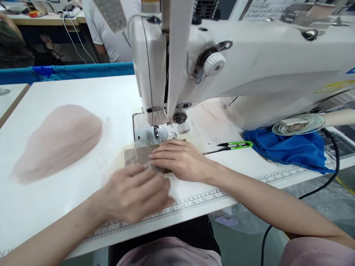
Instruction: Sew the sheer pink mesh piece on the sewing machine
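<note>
My right hand (180, 159) lies flat with its fingers stretched out over a small greyish-brown piece (138, 155) and some sheer fabric, just in front of the presser foot (156, 132) of a sewing machine (249, 55). Nearer the table's front edge, my left hand (138, 194) is blurred by motion. Its fingers are curled in, and what they hold, if anything, is hidden. Pale, see-through fabric (118, 162) spreads to the left of the piece. The metal needle plate (144, 135) shows beyond my right fingertips.
A sheer pink fabric piece (63, 136) lies on the left of the white table. Green-handled thread snips (235, 145) rest right of my right hand, near a blue cloth (288, 147) and a coil of pale cord (298, 125). A printed ruler (199, 201) runs along the front edge.
</note>
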`<state>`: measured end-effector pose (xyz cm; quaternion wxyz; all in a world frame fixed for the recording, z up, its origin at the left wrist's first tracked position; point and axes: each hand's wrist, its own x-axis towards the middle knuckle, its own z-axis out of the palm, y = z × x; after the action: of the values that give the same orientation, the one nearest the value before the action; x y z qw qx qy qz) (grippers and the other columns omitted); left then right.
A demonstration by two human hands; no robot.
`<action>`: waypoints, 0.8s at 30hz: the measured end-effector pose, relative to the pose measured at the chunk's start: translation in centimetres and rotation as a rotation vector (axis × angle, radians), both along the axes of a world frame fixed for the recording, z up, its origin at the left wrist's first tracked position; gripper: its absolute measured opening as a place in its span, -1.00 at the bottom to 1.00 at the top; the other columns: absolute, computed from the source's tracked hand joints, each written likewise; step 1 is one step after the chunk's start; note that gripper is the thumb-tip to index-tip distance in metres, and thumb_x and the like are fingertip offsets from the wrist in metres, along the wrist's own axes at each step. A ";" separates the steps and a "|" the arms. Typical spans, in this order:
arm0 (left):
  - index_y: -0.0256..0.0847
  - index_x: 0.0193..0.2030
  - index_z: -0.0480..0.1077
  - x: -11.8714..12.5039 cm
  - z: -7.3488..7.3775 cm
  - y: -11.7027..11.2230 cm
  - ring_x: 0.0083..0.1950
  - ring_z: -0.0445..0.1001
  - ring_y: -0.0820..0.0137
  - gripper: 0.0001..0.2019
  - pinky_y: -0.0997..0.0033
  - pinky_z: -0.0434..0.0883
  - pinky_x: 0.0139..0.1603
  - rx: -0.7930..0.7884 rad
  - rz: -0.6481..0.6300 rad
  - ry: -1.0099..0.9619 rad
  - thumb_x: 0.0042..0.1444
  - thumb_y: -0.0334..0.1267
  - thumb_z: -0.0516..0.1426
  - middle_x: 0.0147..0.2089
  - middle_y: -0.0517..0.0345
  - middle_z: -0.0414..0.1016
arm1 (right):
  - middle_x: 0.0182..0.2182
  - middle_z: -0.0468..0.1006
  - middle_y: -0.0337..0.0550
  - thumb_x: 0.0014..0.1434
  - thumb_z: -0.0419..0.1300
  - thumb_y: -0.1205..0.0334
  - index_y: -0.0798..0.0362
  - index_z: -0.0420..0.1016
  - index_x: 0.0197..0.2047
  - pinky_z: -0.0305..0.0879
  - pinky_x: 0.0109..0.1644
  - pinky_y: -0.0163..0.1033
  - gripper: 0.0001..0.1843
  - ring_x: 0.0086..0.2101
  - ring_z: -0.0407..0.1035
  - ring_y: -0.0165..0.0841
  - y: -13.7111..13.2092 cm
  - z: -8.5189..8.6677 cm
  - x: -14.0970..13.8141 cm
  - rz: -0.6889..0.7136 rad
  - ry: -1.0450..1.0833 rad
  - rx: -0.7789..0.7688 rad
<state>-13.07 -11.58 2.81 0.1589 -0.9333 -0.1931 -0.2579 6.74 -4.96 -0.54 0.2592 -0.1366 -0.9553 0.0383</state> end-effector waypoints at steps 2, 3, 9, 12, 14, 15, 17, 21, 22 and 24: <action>-0.15 -0.24 0.45 -0.9 0.1 0.6 -0.42 0.47 0.46 -0.91 0.44 0.28 -0.51 -0.002 0.308 -0.031 0.26 -0.23 0.15 -0.34 0.26 0.57 | -0.21 0.70 -0.24 0.20 -0.01 0.57 0.08 0.63 -0.21 0.43 0.06 -0.17 -0.61 -0.12 0.56 -0.37 0.4 0.0 0.3 -0.047 0.103 -0.036; -0.16 -0.21 0.44 -1.3 0.0 1.0 -0.44 0.46 0.44 -0.86 0.43 0.20 -0.59 -0.069 0.502 0.002 0.28 -0.16 0.13 -0.29 0.21 0.58 | -0.27 0.70 -0.24 0.17 -0.03 0.59 0.08 0.63 -0.26 0.46 0.00 -0.19 -0.58 -0.18 0.57 -0.38 0.6 0.0 0.5 -0.093 0.158 -0.059; -0.16 -0.24 0.38 -3.2 -1.1 3.1 -0.58 0.36 0.40 -0.66 0.44 0.00 -0.73 -0.403 0.897 0.012 0.26 0.08 0.03 -0.22 0.09 0.56 | -0.30 0.69 -0.12 0.13 -0.04 0.53 0.15 0.62 -0.28 0.51 -0.25 -0.27 -0.61 -0.30 0.58 -0.37 0.7 1.0 0.9 -0.235 0.375 -0.346; -0.15 -0.27 0.37 -3.5 -1.4 3.3 -0.59 0.33 0.41 -0.74 0.46 0.03 -0.73 -0.465 0.868 -0.041 0.27 -0.02 0.03 -0.30 0.11 0.55 | -0.30 0.67 -0.14 0.13 0.00 0.51 0.15 0.61 -0.25 0.52 -0.28 -0.32 -0.65 -0.36 0.56 -0.44 -0.1 1.8 0.6 -0.146 0.403 -0.711; -0.13 -0.31 0.37 -3.5 -1.3 3.3 -0.58 0.33 0.42 -0.75 0.48 0.06 -0.70 -0.539 0.852 -0.086 0.27 -0.06 0.02 -0.35 0.14 0.53 | -0.27 0.67 -0.15 0.15 0.02 0.51 0.12 0.60 -0.20 0.52 -0.26 -0.34 -0.66 -0.30 0.58 -0.44 -0.5 2.3 0.5 -0.056 0.314 -0.940; -0.12 -0.33 0.38 -3.5 -1.2 3.3 -0.57 0.33 0.43 -0.75 0.48 0.08 -0.69 -0.599 0.851 -0.117 0.27 -0.06 0.02 -0.37 0.16 0.52 | -0.26 0.67 -0.15 0.18 0.04 0.50 0.11 0.60 -0.18 0.52 -0.26 -0.36 -0.68 -0.27 0.59 -0.43 -0.6 2.5 0.5 -0.033 0.251 -1.010; -0.11 -0.33 0.40 -3.4 -0.7 3.4 -0.58 0.32 0.44 -0.73 0.48 0.14 -0.64 -0.776 0.837 -0.207 0.26 -0.02 0.04 -0.46 0.22 0.47 | -0.33 0.67 -0.17 0.23 0.08 0.44 0.11 0.60 -0.17 0.51 -0.31 -0.37 -0.74 -0.33 0.59 -0.44 -0.7 2.6 0.5 -0.074 0.148 -1.050; -0.11 -0.34 0.45 -2.6 0.3 3.3 -0.57 0.26 0.47 -0.65 0.48 0.21 -0.57 -1.115 0.652 -0.438 0.24 0.08 0.04 -0.57 0.28 0.34 | -0.50 0.61 -0.26 0.25 0.19 0.29 0.12 0.57 -0.19 0.44 -0.47 -0.39 -0.86 -0.56 0.50 -0.48 -0.7 2.7 0.4 -0.261 0.227 -0.916; -0.12 -0.35 0.45 -2.3 0.4 3.2 -0.55 0.25 0.47 -0.65 0.47 0.21 -0.56 -1.143 0.601 -0.475 0.24 0.08 0.04 -0.56 0.28 0.34 | -0.50 0.60 -0.28 0.24 0.22 0.28 0.11 0.55 -0.13 0.43 -0.49 -0.40 -0.84 -0.58 0.48 -0.48 -0.8 2.7 0.4 -0.274 0.262 -0.905; -0.11 -0.34 0.47 -1.7 0.5 2.9 -0.53 0.25 0.47 -0.67 0.47 0.21 -0.54 -1.144 0.538 -0.516 0.25 0.04 0.06 -0.53 0.27 0.36 | -0.40 0.64 -0.26 0.22 0.25 0.28 0.07 0.42 0.09 0.40 -0.55 -0.41 -0.64 -0.61 0.46 -0.49 -1.0 2.7 0.2 -0.256 0.292 -0.989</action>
<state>-14.79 -8.66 3.33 -0.3520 -0.6985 -0.5562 -0.2809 6.94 -5.95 2.17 0.2967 -0.3512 -0.7528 0.4711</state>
